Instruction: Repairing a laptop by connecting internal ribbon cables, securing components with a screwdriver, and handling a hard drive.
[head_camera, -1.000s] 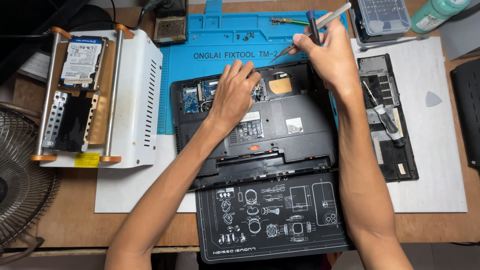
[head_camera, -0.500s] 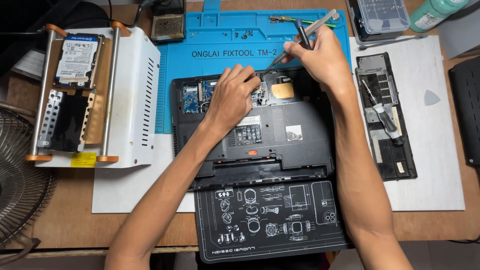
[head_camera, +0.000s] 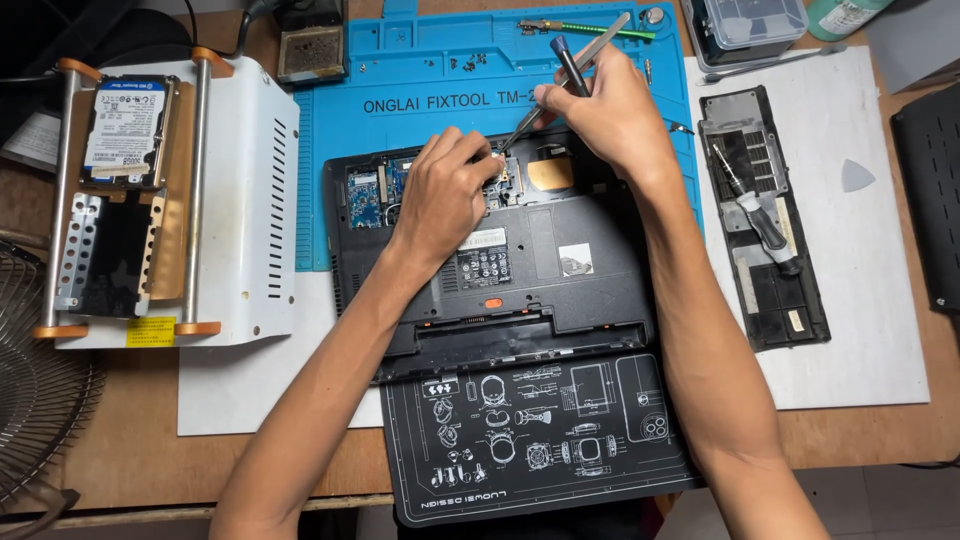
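- Steadying the upturned black laptop (head_camera: 520, 270) on the blue silicone mat (head_camera: 420, 90), the left hand (head_camera: 440, 195) presses curled fingers at the open bay.
- The right hand (head_camera: 605, 110) is clamped on slim metal tweezers (head_camera: 525, 125); keeping the tips low and steady should spare the exposed green circuit board (head_camera: 370, 185).
- Matte plastic casing, ribbed mat, tiny loose screws (head_camera: 465, 65).

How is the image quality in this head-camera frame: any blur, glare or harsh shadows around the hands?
Head view: evenly lit and sharp; the left hand and right hand show no motion blur; only soft shadows fall under the forearms on the laptop base; mild sheen, no blown glare, on the white metal housing; the frame's left edge darkens around the fan grille.
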